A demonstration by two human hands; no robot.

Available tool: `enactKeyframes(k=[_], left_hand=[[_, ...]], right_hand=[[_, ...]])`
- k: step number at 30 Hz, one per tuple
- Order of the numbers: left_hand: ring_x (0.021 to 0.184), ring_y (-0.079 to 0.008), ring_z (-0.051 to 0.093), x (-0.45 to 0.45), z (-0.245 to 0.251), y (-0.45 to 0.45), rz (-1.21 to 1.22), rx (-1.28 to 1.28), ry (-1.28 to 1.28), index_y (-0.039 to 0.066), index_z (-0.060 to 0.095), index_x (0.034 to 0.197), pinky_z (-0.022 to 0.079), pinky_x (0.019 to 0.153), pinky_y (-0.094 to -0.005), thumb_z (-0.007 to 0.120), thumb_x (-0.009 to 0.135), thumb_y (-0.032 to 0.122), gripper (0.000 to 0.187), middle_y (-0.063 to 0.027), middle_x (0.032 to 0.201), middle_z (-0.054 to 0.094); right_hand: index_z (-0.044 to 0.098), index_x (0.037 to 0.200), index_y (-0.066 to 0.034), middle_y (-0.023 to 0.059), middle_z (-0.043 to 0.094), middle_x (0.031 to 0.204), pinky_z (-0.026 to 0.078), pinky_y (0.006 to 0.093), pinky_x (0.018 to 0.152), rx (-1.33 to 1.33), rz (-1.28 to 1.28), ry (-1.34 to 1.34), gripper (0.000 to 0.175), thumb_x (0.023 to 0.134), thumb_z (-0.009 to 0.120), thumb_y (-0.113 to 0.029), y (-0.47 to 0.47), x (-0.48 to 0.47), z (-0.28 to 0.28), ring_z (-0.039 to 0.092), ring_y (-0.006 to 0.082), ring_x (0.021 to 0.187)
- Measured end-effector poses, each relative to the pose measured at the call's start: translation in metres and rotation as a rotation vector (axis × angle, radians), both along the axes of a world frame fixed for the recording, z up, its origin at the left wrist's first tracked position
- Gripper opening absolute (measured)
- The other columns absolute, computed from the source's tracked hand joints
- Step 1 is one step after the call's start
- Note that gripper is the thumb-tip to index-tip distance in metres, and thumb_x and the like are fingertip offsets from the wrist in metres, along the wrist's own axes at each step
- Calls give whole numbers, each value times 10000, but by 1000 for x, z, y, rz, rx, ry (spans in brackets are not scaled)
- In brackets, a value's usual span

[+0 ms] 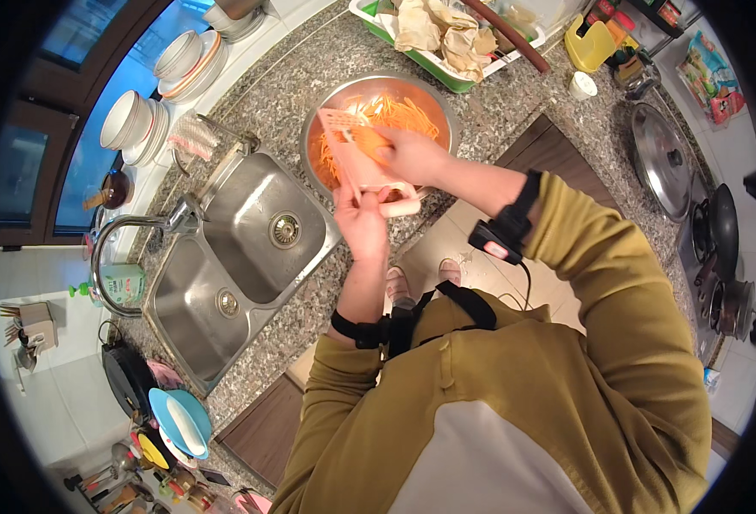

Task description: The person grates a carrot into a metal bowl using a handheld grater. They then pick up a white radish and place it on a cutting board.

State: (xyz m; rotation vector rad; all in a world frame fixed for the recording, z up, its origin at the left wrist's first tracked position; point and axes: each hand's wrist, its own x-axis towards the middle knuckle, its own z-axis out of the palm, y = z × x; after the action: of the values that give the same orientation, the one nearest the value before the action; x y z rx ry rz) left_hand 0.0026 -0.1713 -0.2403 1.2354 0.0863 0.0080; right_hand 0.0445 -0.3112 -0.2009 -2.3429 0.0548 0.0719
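Note:
My left hand (365, 221) grips the handle end of a pink grater (359, 160), which tilts over a wide metal bowl (447, 103). Pressed to the grater's face is a carrot (370, 142), held in my right hand (413, 157); both are slightly blurred. Orange carrot shreds (404, 115) lie heaped in the bowl, partly hidden by the grater and hands. A pale cylindrical piece (400, 207) sticks out beside my left fingers; I cannot tell whether it is part of the grater.
Left of the bowl is a double steel sink (262, 225) with a curved faucet (121, 221). Behind the bowl stands a green-and-white basket (436, 67) holding crumpled brown paper. Stacked bowls (124, 122) line the window ledge. A metal lid (664, 160) lies right, near the stove.

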Motion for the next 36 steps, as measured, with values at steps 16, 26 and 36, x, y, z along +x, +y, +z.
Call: enactKeyframes(k=[16,26,36], left_hand=[[975,-172,609,1,0,7,6,-15,38,9,477,1438,591,861,-284,469,872,-114,579,-58,1119,446],[1074,-218,643,-12,4,36,-48,-257,-18,16,405,1479,606,843,-338,454,884,-119,612,-126,1321,585],[1161,-307,603,1,-12,74,-192,-609,296,-25,387,1447,540,954,-416,481,754,46,703,-183,1342,555]], right_hand=[[616,1293,-82,226,675,1146,502,423,942,-236,15,173,414,935,563,-283,29,86,-33,658,363,1053],[576,1305,-120,-24,538,708,285,219,373,539,-31,301,352,1037,493,-331,-39,80,5,403,50,465],[512,1085,-177,-64,393,689,189,185,421,1315,-188,254,209,1021,532,-375,-63,12,23,275,30,513]])
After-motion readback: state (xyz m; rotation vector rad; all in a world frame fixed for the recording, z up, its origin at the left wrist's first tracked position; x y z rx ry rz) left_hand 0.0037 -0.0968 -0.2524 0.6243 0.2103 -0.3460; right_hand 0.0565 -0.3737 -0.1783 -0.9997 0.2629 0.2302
